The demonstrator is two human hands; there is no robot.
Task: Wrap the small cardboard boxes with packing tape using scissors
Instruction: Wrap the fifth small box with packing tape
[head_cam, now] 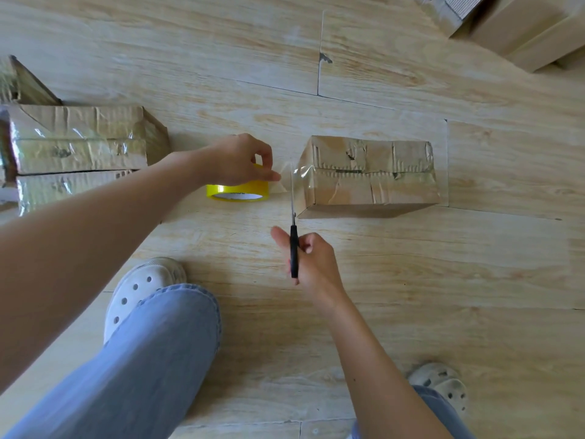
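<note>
A small cardboard box (370,175) lies on the wooden floor at centre right, partly covered in clear tape. A yellow tape roll (237,191) stands just left of it. My left hand (235,160) rests over the roll and pinches the stretched clear tape strip (286,179) that runs to the box's left end. My right hand (311,259) grips the black-handled scissors (293,236), whose blades point away from me and stand at the strip between roll and box.
Several taped cardboard boxes (79,144) are stacked at the left edge. More plain boxes (522,26) sit at the top right. My knee in jeans and a white clog (142,289) are at the lower left, another clog (443,384) at the lower right.
</note>
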